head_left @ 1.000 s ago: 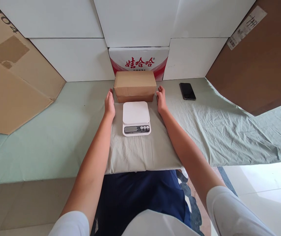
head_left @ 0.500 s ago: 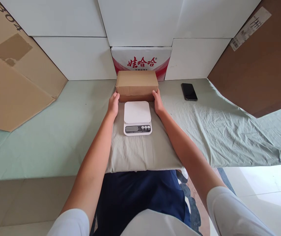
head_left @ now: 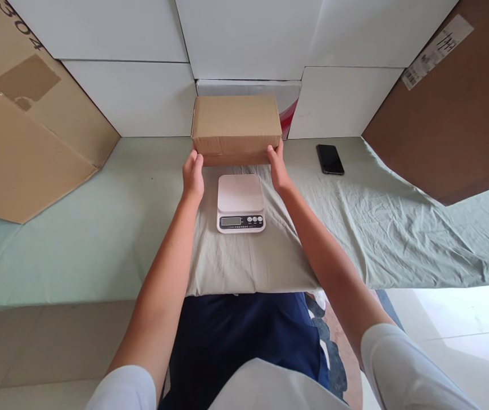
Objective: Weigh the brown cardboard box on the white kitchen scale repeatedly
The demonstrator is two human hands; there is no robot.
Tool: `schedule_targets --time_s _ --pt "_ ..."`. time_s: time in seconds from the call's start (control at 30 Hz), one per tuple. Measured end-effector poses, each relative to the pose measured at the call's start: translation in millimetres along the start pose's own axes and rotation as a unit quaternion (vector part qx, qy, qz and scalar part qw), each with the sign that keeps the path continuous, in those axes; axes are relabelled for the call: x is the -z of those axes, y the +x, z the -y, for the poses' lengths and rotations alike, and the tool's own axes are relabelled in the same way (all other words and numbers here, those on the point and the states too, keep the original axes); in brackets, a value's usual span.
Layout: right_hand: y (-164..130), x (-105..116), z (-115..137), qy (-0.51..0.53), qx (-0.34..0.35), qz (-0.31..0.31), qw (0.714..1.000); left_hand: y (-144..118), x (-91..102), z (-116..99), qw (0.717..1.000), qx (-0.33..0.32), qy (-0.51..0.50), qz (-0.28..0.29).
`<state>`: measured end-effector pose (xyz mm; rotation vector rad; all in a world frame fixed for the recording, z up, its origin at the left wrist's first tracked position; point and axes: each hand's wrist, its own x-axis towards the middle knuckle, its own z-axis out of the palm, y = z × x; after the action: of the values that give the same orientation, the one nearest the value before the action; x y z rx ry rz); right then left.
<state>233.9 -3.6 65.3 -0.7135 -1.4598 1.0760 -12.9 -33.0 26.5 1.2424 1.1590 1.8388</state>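
Observation:
A brown cardboard box [head_left: 236, 119] is held up between my two hands, level and apart from the table, behind the kitchen scale. My left hand [head_left: 194, 173] grips its left end, with the thumb on the near face. At the right end my right hand [head_left: 277, 168] grips it the same way. The other fingers of both hands are mostly hidden by the box. Just in front of the box, the white kitchen scale [head_left: 240, 193] lies on the cloth, its plate bare and its display blank.
A black phone [head_left: 330, 159] lies on the green cloth [head_left: 142, 199] to the right. Large cardboard cartons stand at the left [head_left: 35, 142] and right [head_left: 445, 114]. White panels [head_left: 248, 40] and a red-and-white carton [head_left: 289, 114] form the back wall. The table's front edge is near my body.
Both hands have raised the cardboard box from the cloth behind the scale. It now appears higher and larger, covering the red lettering on the carton behind. The scale and phone have stayed put.

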Motion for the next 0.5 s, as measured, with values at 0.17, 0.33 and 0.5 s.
schedule_targets --time_s 0.17,0.33,0.5 --pt "-29 6 35 -0.009 0.014 0.021 1.000 -37 -2.5 -42 1.000 -0.016 0.002 0.014" --pt "-89 13 45 0.009 -0.024 0.026 0.999 -108 8.0 -71 0.998 0.043 0.029 0.033" --pt "-128 12 44 0.005 -0.053 0.019 0.998 -147 15.8 -67 0.995 0.080 0.051 0.023"
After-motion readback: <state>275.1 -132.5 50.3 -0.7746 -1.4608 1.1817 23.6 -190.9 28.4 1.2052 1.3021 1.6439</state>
